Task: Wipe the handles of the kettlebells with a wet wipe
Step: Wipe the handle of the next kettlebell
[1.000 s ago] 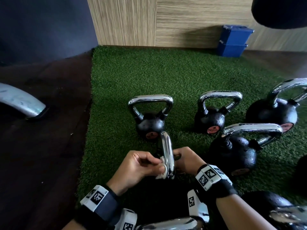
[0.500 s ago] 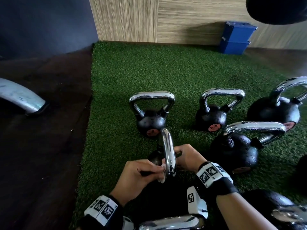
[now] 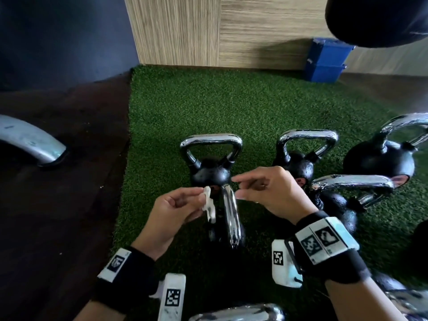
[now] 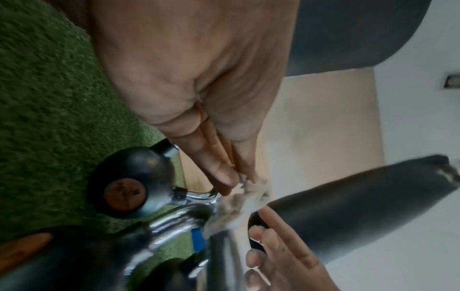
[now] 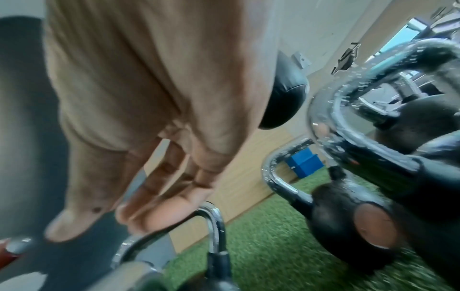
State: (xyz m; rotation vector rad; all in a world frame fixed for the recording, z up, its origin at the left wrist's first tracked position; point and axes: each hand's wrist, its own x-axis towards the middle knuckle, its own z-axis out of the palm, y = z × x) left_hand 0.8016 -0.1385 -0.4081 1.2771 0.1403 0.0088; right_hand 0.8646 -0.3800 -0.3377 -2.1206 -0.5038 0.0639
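Far left, a curved grey metal bar [image 3: 30,141] lies on the dark floor [image 3: 58,205], beside the green turf [image 3: 208,107]. Moving in, the left hand [image 3: 172,210] is raised over the turf, thumb and fingertips pinched on a small crumpled wet wipe [image 3: 208,203] that dangles just left of the near kettlebell's handle [image 3: 230,214]. From the left wrist view the wipe [image 4: 245,198] hangs bunched from those fingertips, close to the chrome. That handle runs edge-on toward the camera, with no hand on it. Behind it stands another kettlebell [image 3: 212,158] with its chrome loop upright. To the right, the right hand [image 3: 268,191] hovers above the handle, fingers loosely extended with thumb and forefinger apart, holding nothing. Further right, three more black kettlebells [image 3: 298,158] sit on the turf, handles shining. At the back right, two stacked blue boxes [image 3: 326,61] rest against the wood-panel wall [image 3: 231,31].
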